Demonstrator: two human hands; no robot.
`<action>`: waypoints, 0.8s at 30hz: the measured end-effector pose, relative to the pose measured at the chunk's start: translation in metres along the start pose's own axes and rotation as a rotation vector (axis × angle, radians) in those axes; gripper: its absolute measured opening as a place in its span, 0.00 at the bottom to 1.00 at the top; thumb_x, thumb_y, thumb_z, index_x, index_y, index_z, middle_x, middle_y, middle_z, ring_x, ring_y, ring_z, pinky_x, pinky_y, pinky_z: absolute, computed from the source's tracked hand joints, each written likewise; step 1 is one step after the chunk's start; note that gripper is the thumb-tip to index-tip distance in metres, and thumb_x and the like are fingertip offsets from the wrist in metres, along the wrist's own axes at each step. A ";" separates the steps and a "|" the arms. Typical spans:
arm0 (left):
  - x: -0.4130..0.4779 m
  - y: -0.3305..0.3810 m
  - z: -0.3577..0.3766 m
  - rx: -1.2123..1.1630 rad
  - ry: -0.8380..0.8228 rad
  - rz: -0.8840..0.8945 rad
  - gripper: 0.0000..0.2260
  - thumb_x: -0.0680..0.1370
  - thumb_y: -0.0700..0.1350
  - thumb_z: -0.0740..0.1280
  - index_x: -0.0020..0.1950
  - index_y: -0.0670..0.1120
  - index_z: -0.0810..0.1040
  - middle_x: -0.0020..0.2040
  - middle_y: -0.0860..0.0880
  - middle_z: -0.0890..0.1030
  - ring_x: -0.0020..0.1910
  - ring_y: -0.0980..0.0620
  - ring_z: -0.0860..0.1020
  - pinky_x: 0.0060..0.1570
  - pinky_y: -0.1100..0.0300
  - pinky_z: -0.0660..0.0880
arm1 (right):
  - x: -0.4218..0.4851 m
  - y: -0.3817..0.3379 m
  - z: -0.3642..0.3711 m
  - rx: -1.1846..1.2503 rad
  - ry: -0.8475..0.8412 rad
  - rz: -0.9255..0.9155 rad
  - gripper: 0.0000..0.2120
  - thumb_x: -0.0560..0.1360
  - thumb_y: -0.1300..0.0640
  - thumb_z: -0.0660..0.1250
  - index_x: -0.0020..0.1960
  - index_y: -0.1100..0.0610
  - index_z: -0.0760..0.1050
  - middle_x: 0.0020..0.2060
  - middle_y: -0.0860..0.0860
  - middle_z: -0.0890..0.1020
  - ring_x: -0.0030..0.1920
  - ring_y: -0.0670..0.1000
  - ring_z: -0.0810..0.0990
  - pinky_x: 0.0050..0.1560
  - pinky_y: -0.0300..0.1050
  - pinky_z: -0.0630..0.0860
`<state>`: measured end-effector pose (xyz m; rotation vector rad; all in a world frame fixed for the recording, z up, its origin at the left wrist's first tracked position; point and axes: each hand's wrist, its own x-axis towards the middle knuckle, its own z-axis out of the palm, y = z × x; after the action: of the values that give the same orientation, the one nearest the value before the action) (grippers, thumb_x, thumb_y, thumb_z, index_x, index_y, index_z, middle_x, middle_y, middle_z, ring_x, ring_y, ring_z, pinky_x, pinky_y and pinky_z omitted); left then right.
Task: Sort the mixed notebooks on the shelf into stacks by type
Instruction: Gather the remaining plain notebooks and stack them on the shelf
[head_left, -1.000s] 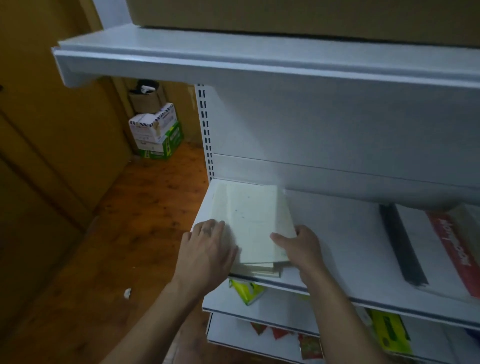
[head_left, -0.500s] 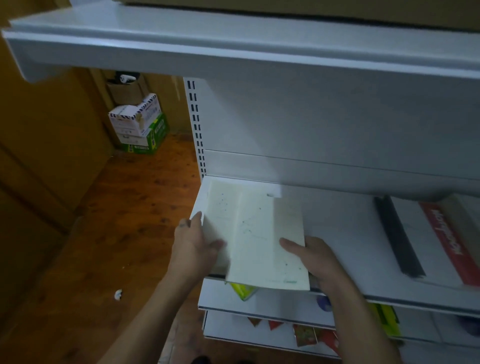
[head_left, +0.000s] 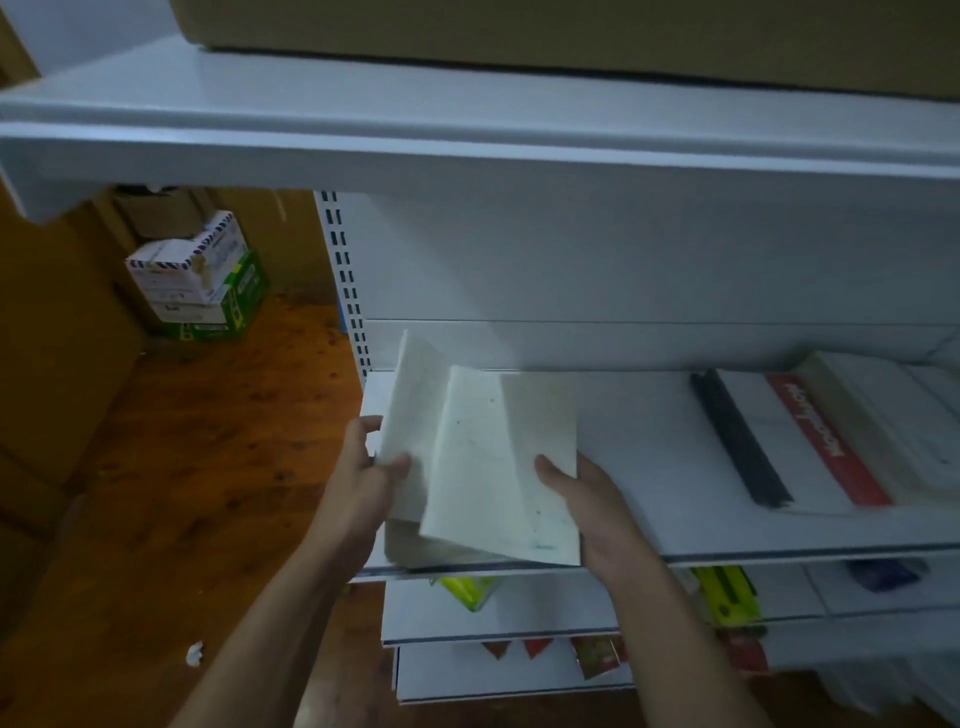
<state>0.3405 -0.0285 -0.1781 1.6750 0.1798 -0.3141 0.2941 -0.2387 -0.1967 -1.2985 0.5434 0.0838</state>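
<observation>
A small bundle of pale notebooks (head_left: 483, 467) is held at the left end of the white shelf (head_left: 649, 457), above its front edge. The bundle is fanned: one notebook is tilted up toward the left, a second lies across the front of it, and a third shows behind at the right. The left hand (head_left: 363, 478) is clamped on the left edge of the bundle, thumb on the cover of the tilted notebook and fingers behind it. The right hand (head_left: 592, 504) is closed on the lower right corner of the front notebook, thumb on top and fingers beneath. Well to the right of the bundle on the same shelf, a stack of larger notebooks (head_left: 810, 436) lies flat, one with a black spine strip and a red band of lettering. Below the bundle, lower shelves with colourful packets are seen. To the left of the shelf, cardboard boxes (head_left: 197, 280) are stacked on the wooden floor (head_left: 182, 467).
</observation>
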 end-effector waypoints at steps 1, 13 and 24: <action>0.001 0.002 0.004 -0.055 -0.012 -0.013 0.13 0.81 0.40 0.62 0.64 0.51 0.67 0.54 0.44 0.77 0.49 0.42 0.78 0.50 0.42 0.78 | 0.001 0.001 0.003 -0.008 0.022 -0.011 0.11 0.78 0.58 0.67 0.60 0.56 0.78 0.52 0.53 0.85 0.49 0.53 0.84 0.44 0.47 0.81; -0.004 0.016 0.028 -0.160 -0.321 0.009 0.16 0.79 0.52 0.65 0.66 0.54 0.70 0.56 0.43 0.80 0.50 0.42 0.83 0.50 0.44 0.80 | -0.008 -0.037 -0.008 0.042 -0.081 0.044 0.16 0.71 0.56 0.72 0.57 0.60 0.80 0.48 0.57 0.85 0.45 0.55 0.84 0.41 0.47 0.81; 0.020 -0.022 -0.015 0.732 0.059 0.000 0.34 0.68 0.64 0.72 0.68 0.48 0.69 0.59 0.47 0.77 0.51 0.49 0.78 0.46 0.52 0.80 | -0.005 -0.051 -0.055 0.454 0.068 -0.061 0.17 0.75 0.56 0.67 0.62 0.62 0.76 0.52 0.56 0.85 0.48 0.53 0.85 0.44 0.44 0.82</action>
<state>0.3544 -0.0123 -0.2031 2.4095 0.1126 -0.3539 0.2899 -0.3033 -0.1583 -0.8760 0.5428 -0.1298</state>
